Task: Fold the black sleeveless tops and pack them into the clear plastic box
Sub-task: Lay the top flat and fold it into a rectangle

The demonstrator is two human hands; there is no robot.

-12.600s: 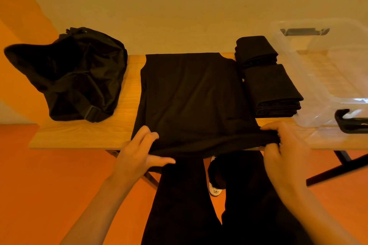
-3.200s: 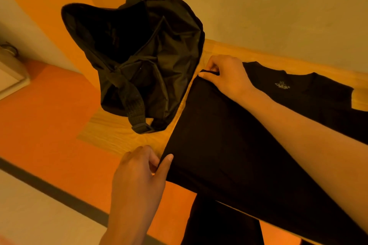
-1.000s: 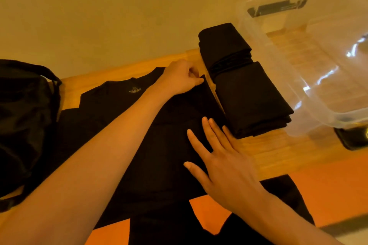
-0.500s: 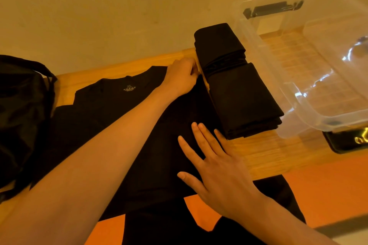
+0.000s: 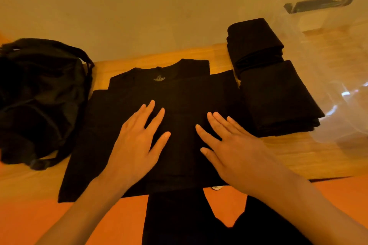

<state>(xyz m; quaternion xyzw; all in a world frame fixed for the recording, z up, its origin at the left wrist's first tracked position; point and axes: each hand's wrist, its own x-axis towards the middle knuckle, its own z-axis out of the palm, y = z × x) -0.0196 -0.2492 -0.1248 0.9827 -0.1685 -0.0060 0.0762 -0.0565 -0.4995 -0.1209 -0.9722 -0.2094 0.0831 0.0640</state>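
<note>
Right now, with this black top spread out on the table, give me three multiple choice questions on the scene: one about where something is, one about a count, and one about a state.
1. Where do the folded stacks lie?
A. between the spread top and the clear box
B. inside the clear box
C. on the spread top

2. Of the left hand and the right hand, how many rest on the spread top?
A. none
B. both
C. one

3. How are those hands set?
A. gripping fabric
B. clenched in fists
C. flat, fingers straight

Answers:
1 A, since the stacks sit on the wood to the right of the top, outside the box wall.
2 B, since both palms lie on the black fabric.
3 C, since all the fingers that show are straight and none curls round cloth.
</note>
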